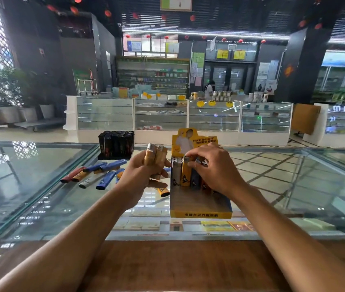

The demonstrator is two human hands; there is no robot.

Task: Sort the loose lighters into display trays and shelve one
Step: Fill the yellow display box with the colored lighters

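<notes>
A yellow display tray (201, 213) stands on the glass counter in front of me, with several lighters upright along its back row. My right hand (213, 167) pinches the top of a yellow lighter (186, 173) standing in that row. Just left of the tray, my left hand (144, 175) grips two orange lighters (154, 154) upright. Loose lighters (95, 173) in red, blue, white and orange lie on the glass to the left. One more orange lighter (163, 191) lies under my left hand.
A black tray (116, 144) full of dark lighters stands at the counter's far edge, behind the loose pile. The glass counter (41, 197) has a wooden ledge (178, 264) along its near side. Shop display cases stand across the aisle.
</notes>
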